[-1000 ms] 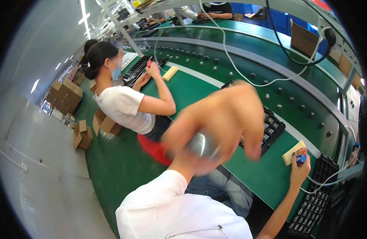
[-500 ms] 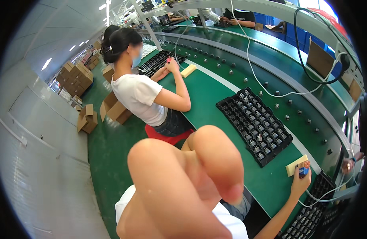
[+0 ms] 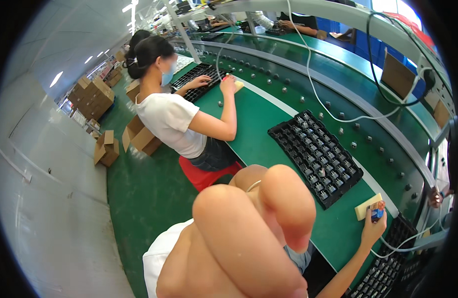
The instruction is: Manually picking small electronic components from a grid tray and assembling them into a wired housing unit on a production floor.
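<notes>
Very close to the camera, my left hand (image 3: 239, 233) is large and blurred, its fingers curled. Whatever they close on, if anything, is hidden. A thin pale band (image 3: 254, 186) shows between its fingers. At the lower right, my right hand (image 3: 373, 231) grips a small blue and orange object (image 3: 377, 210) whose kind I cannot make out. That object is held over a pale yellow sponge block (image 3: 361, 210) on the green bench (image 3: 264, 134). Left of the sponge lies a black tray (image 3: 302, 158) with small metal-topped parts in its pockets.
A co-worker (image 3: 172, 114) sits at the bench on the left, one hand at another black tray (image 3: 209, 74). Small parts stand along the green conveyor (image 3: 308, 79) beyond. White cable (image 3: 311, 64) hangs across it. More black trays (image 3: 383, 268) lie at lower right.
My left hand has shifted right and slightly down. My right hand stays by the sponge with the object. The co-worker's hands have parted, one over the tray, one at a sponge. Conveyor parts have shifted slightly.
</notes>
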### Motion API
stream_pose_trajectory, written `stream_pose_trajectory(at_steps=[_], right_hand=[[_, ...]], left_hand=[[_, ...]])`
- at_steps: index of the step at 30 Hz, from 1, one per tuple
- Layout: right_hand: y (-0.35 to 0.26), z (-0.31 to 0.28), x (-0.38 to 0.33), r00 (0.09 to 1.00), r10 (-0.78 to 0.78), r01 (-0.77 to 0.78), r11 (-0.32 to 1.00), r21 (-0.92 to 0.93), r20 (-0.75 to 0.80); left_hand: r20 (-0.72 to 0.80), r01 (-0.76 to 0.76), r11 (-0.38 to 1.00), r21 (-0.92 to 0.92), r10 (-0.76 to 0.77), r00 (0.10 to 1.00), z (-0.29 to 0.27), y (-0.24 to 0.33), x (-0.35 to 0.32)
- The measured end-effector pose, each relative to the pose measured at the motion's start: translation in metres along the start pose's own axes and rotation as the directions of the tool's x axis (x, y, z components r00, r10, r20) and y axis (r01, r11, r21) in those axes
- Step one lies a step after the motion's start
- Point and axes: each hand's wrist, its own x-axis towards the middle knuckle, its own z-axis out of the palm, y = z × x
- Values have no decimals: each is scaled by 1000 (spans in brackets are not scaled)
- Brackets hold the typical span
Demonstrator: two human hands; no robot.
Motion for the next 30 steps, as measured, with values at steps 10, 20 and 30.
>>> stream_pose_trajectory(at_steps=[10,20,30], right_hand=[[-20,17,16,995,-91,87,992,-92,-42],[-6,2,8,997,-48,42,995,-88,-68],[-8,7,15,992,-14,-1,992,-127,-122]], left_hand=[[-7,493,771,-403,-541,841,-8,-167,-82],[127,916,10,-402,-990,67,-31,-310,-272],[243,876,-175,-449,-968,-69,-54,-308,-296]])
